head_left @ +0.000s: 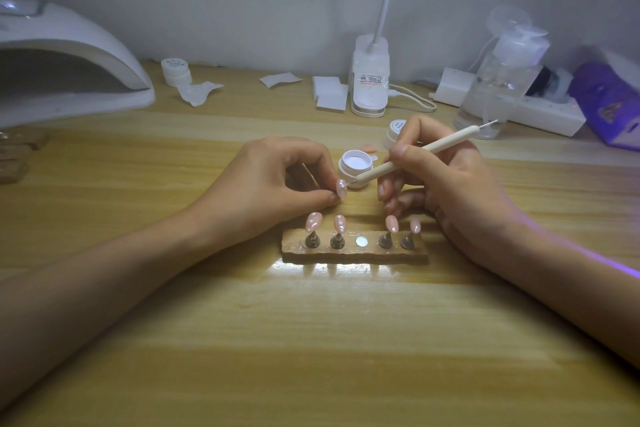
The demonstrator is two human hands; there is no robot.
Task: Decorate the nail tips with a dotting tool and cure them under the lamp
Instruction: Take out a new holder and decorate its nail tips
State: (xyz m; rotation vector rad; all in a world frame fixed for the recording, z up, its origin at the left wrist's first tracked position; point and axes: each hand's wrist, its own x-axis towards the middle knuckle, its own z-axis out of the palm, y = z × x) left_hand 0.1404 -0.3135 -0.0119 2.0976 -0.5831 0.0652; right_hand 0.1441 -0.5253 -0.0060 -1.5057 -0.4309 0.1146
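Your left hand pinches a pink nail tip between thumb and forefinger. Your right hand grips the dotting tool like a pen, its fine point touching that tip. An open jar with white contents stands just behind the tip, at one o'clock. At six o'clock from your hands, the wooden stand carries four other tips on pegs. The curing lamp sits at ten o'clock on the table.
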